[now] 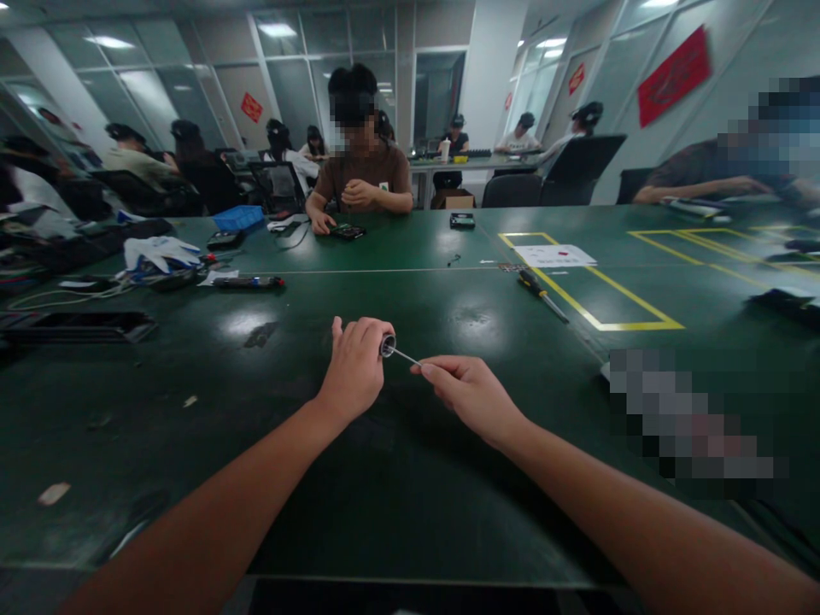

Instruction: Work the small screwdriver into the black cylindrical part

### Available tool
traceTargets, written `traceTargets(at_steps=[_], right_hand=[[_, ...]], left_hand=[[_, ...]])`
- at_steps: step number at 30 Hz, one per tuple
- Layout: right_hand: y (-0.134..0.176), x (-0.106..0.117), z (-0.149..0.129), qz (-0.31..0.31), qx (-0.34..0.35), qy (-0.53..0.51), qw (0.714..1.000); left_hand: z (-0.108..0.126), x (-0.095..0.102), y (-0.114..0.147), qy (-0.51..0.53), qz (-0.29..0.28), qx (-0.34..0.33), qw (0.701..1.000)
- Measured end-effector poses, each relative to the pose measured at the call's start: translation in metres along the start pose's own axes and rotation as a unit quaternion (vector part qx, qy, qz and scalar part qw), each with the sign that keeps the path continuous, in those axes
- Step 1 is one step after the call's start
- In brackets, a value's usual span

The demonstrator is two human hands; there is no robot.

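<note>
My left hand point(355, 363) is wrapped round a small dark cylinder point(388, 345) whose round, metal-rimmed open end faces right. Most of its body is hidden in my palm. Between thumb and fingers, my right hand point(471, 395) pinches a thin metal rod point(405, 355). The rod's far tip reaches into the cylinder's open end; how deep it goes I cannot tell. Both hands are held above the green table point(397, 504), near its middle.
Beyond my hands lies a yellow-and-black screwdriver point(542, 295), beside a white paper point(556, 255) and yellow tape outlines point(641, 325). White gloves point(160, 254), a pen-like tool point(249, 283) and a blue bin point(238, 218) are at left. A co-worker point(362, 175) sits opposite.
</note>
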State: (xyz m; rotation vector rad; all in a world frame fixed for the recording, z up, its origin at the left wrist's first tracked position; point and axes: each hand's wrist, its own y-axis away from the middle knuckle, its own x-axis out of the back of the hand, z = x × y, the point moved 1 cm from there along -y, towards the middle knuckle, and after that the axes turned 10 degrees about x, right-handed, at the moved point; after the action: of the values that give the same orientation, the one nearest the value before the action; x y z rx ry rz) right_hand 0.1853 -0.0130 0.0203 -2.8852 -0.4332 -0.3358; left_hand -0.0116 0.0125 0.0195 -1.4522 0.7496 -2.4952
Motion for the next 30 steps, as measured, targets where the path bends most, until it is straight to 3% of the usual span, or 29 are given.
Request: traceTargets(at_steps=[14,21,25,30], right_hand=[[-0.006,0.005,0.008,-0.005,-0.008,-0.111,0.994],[-0.009,0.007,0.013,0.066,-0.022,-0.054,0.996],[-0.014,0.011,0.024,0.100,-0.023,0.025,0.994],[-0.019,0.019,0.028,0.098,-0.033,0.088,0.991]], left_hand=[[0.002,0.007,-0.002,-0.020,-0.001,0.032,0.999],[-0.006,-0.002,-0.004,0.005,-0.041,0.060,0.997],[-0.008,-0.005,-0.003,0.046,-0.098,0.084,0.991],[-0.008,-0.007,-0.001,0.063,-0.169,0.104,0.978]])
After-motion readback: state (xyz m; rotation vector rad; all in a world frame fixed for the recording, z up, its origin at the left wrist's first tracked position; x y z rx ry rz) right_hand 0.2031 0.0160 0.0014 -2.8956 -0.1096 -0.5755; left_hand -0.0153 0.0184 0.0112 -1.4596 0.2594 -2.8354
